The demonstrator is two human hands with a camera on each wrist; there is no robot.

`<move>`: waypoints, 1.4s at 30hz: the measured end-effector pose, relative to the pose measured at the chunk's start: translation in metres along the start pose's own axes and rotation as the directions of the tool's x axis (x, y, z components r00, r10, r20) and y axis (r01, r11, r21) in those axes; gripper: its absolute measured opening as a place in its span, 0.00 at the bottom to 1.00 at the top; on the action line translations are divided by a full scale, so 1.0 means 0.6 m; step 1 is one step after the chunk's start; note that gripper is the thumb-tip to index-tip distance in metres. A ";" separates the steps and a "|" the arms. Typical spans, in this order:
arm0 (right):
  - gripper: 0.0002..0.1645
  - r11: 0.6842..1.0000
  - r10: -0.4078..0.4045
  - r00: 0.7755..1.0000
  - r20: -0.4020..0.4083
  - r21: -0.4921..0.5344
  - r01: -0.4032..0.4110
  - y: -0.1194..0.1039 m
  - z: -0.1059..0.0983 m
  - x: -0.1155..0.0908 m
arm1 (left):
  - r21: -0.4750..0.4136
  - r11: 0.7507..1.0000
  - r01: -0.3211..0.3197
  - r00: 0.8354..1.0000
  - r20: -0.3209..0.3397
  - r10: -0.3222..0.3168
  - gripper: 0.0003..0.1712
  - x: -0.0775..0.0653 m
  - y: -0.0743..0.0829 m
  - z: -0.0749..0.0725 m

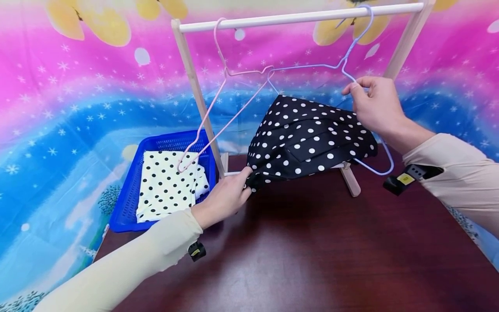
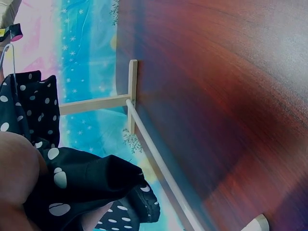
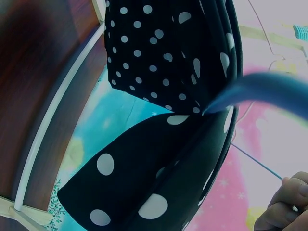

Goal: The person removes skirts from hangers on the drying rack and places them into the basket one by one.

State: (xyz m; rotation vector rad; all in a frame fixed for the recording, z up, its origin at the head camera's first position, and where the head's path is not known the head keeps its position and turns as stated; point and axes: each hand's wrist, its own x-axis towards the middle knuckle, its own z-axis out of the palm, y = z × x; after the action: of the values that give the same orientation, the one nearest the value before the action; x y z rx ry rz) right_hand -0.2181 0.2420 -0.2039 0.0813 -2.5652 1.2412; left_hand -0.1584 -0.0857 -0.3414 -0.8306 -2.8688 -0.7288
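Observation:
A black garment with white dots (image 1: pixel 312 134) hangs from a lavender wire hanger (image 1: pixel 383 160), whose hook sits over the rack's top bar. My left hand (image 1: pixel 226 193) grips the garment's lower left corner, bunching the cloth. In the left wrist view the left thumb (image 2: pixel 19 163) lies against the fabric. At the hanger's right shoulder, my right hand (image 1: pixel 374 102) pinches the wire between thumb and fingers. The hanger's right end loops out past the garment's edge. In the right wrist view, the cloth (image 3: pixel 149 53) drapes in two layers with the wire passing between them.
A pink wire hanger (image 1: pixel 210 104) hangs at the left of the wooden rack (image 1: pixel 300 18). Behind it, a blue basket (image 1: pixel 126 203) holds folded white cloth with black dots (image 1: pixel 167 182). The dark red table (image 1: pixel 312 251) lies beneath, with a printed backdrop behind.

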 end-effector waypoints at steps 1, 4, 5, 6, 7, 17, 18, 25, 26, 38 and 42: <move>0.18 1.000 0.000 1.000 -0.001 -0.002 0.000 0.000 0.000 0.000 | -0.001 1.000 0.006 1.000 0.004 -0.006 0.14 0.000 0.001 0.001; 0.18 1.000 -0.003 1.000 -0.005 -0.002 0.003 0.000 0.002 -0.001 | -0.008 1.000 0.011 1.000 0.009 -0.011 0.14 -0.001 0.003 0.003; 0.18 1.000 -0.005 1.000 -0.006 -0.002 0.005 0.000 0.002 -0.001 | -0.009 1.000 0.010 1.000 0.008 -0.010 0.14 -0.001 0.003 0.003; 0.18 1.000 -0.007 1.000 -0.008 -0.002 0.007 0.000 0.002 -0.002 | -0.011 1.000 0.009 1.000 0.007 -0.008 0.14 -0.002 0.004 0.004; 0.18 1.000 -0.008 1.000 -0.009 0.002 0.008 0.000 0.002 -0.002 | -0.013 1.000 0.007 1.000 0.006 -0.007 0.14 -0.002 0.005 0.004; 0.17 0.999 -0.022 1.000 -0.016 0.029 0.022 0.000 0.003 -0.001 | -0.099 0.994 0.041 0.998 0.058 -0.035 0.13 -0.005 0.011 0.009; 0.17 0.999 -0.022 1.000 -0.015 0.028 0.022 0.000 0.003 -0.001 | -0.113 0.992 0.050 0.997 0.069 -0.042 0.13 -0.005 0.012 0.009; 0.17 1.000 -0.012 1.000 -0.008 0.018 0.012 0.001 0.004 -0.002 | -0.147 0.987 0.069 0.993 0.109 -0.054 0.15 -0.006 0.015 0.011; 0.17 1.000 -0.012 1.000 -0.009 0.019 0.012 0.001 0.004 -0.002 | -0.146 0.987 0.066 0.993 0.111 -0.051 0.15 -0.006 0.015 0.011; 0.17 1.000 -0.020 1.000 -0.015 0.003 0.020 0.002 0.003 -0.001 | -0.142 0.989 0.050 0.992 0.119 -0.033 0.16 -0.007 0.017 0.011; 0.18 1.000 -0.021 1.000 -0.012 -0.003 0.021 0.003 0.003 -0.001 | -0.143 0.989 0.044 0.993 0.117 -0.027 0.17 -0.009 0.019 0.013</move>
State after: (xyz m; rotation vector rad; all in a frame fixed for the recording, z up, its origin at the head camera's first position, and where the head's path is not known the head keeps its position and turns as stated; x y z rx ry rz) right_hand -0.2186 0.2416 -0.2068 0.0994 -2.5493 1.2264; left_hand -0.1474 -0.0763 -0.3447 -0.8668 -2.9673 -0.9341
